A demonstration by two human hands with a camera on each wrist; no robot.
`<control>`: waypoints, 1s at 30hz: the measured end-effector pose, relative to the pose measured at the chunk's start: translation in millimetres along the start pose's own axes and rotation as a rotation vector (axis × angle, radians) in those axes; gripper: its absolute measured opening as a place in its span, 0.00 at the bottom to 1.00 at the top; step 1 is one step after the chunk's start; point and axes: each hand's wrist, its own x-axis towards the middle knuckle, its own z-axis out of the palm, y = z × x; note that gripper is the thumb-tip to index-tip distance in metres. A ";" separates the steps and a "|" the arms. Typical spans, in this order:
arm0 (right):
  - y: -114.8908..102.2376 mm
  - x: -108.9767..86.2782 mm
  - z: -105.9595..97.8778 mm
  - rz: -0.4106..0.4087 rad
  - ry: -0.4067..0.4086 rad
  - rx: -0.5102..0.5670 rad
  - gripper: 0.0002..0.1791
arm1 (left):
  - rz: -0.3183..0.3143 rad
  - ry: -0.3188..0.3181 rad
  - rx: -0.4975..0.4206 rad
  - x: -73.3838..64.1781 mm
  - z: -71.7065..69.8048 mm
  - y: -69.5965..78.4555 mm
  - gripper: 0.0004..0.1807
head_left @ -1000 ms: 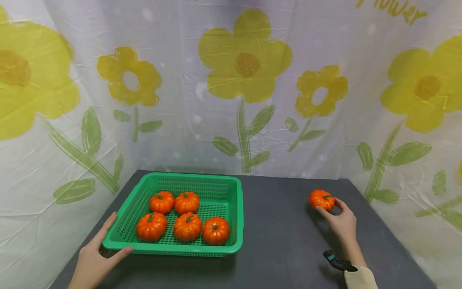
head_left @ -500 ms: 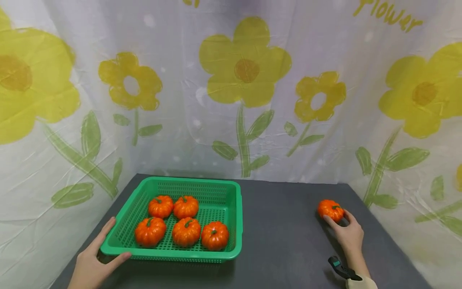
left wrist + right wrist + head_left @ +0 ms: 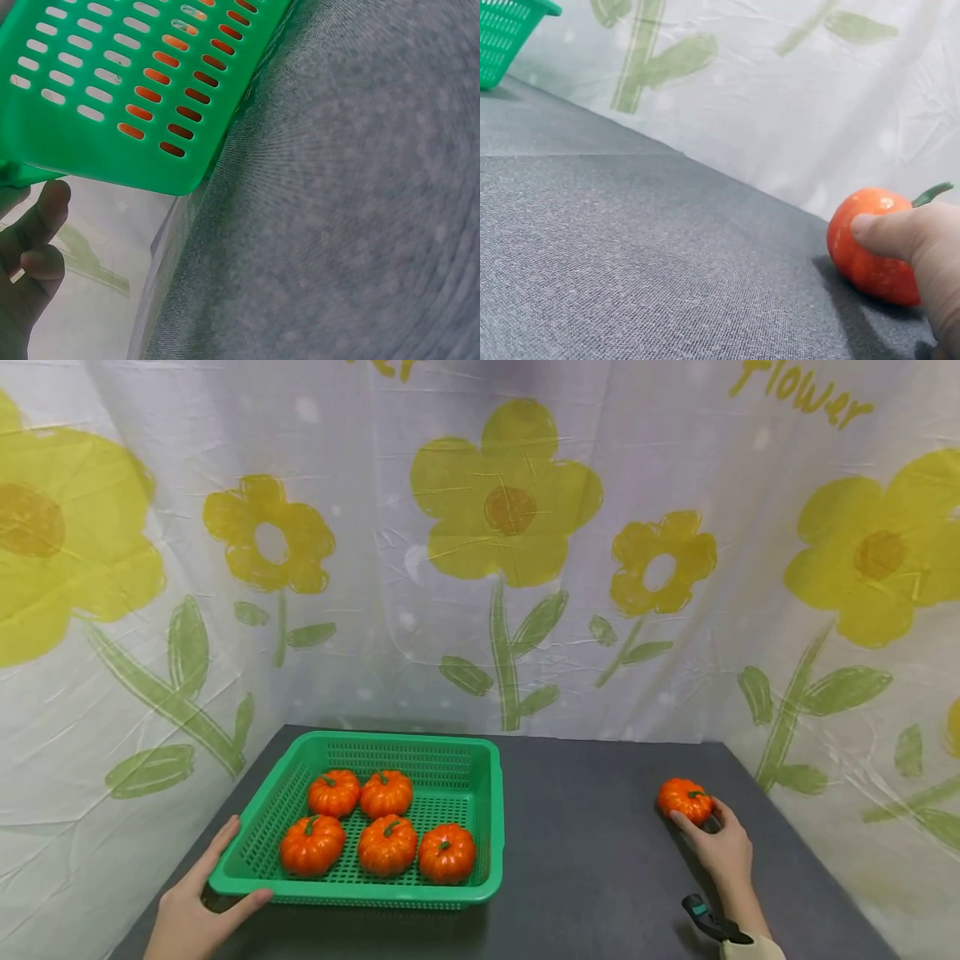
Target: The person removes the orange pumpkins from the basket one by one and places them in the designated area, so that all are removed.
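Note:
My right hand holds a small orange pumpkin between thumb and fingers, at the right side of the dark table. In the right wrist view the thumb lies across the near side of the pumpkin, whose underside is close over the cloth and whose green stem points up and right. At the left, a green perforated plastic basket contains several similar pumpkins. My left hand rests at its near left corner, thumb along the front rim and straight fingers along the left side. The left wrist view shows two fingertips by the basket wall.
A dark grey cloth-covered table stretches between the basket and the held pumpkin. White sheets printed with yellow flowers enclose the table at the back and both sides. A dark band circles the right wrist.
My right hand and its pumpkin have shifted a little to the right and nearer, then stayed nearly still. The head view tilted slightly up. My left hand stays at the basket corner.

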 end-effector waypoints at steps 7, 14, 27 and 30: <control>2.6 -3.7 -0.6 0.008 -0.025 0.007 0.55 | 0.018 0.005 -0.005 -3.8 0.5 -1.4 0.59; -2.5 -3.0 -1.7 -0.013 -0.032 0.036 0.55 | 0.076 0.037 -0.084 -2.1 0.9 0.0 0.57; -6.2 -0.3 -4.3 -0.012 -0.027 0.057 0.57 | 0.085 0.041 -0.101 -2.6 -0.4 3.7 0.56; -2.4 -5.2 -4.3 0.000 0.006 0.069 0.56 | 0.077 0.021 -0.102 -3.6 0.1 2.7 0.56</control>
